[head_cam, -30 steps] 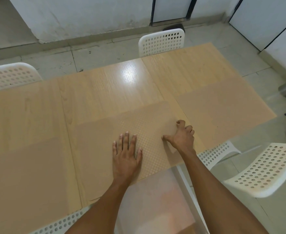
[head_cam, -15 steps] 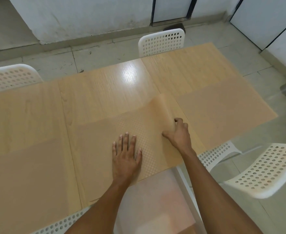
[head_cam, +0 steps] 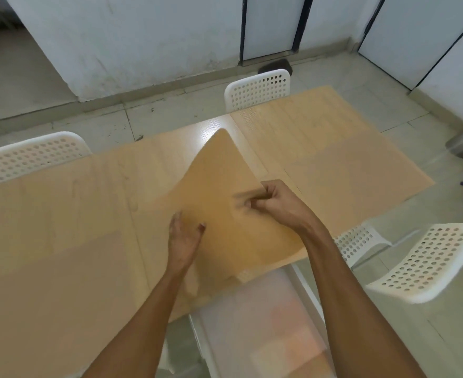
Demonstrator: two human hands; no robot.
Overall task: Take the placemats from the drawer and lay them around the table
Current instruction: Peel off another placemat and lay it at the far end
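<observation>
right hand (head_cam: 275, 205) has a placemat (head_cam: 225, 192) pinched at its right edge and peeled up off the table (head_cam: 170, 154), the far corner curling high in the air, the near end down at the table edge. left hand (head_cam: 182, 237) sits beside the lifted sheet, fingers loose and parted, grasping nothing that can be made out, though blur hides whether it touches the mat. progress looks well along: a mat lies flat at the far right (head_cam: 320, 126), another at the near right (head_cam: 356, 175), one at the far left (head_cam: 55, 192) and one at the near left (head_cam: 47, 282). the raised one seems to be the piece left to settle, probably into the near middle spot, though a second mat may lie under it; hard to tell. no drawer in sight. white perforated chairs ring the table, one at the far side (head_cam: 257, 90), one far left (head_cam: 28, 156), one near right (head_cam: 427, 266) pulled out on the floor. nothing sits on the bare wood to block the mat going down
</observation>
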